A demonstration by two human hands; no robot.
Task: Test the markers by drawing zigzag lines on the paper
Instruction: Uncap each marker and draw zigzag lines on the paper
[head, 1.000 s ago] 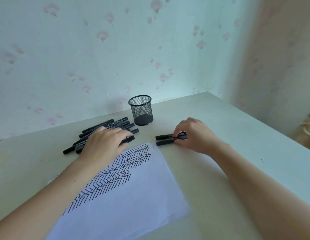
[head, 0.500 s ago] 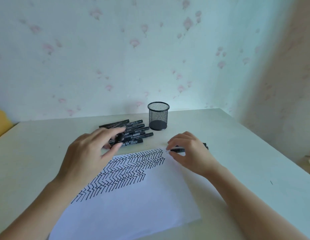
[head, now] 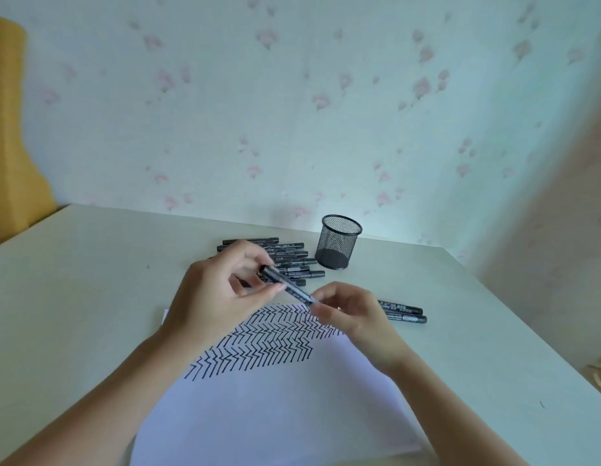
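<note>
While both hands hover above paper (head: 275, 408), left hand (head: 218, 290) pinches black marker (head: 287, 285) at upper end, right hand (head: 346, 314) pinches lower end. Marker's long axis slants from upper left down to right, over zigzag lines (head: 268, 341). Marker pile (head: 292, 260) behind, beside mesh cup (head: 339, 242); two markers (head: 405, 314) lie right of paper on table (head: 90, 280).

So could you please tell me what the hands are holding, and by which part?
One marker: the left hand grips its upper end, the right hand pinches its lower end, above the paper.
</note>
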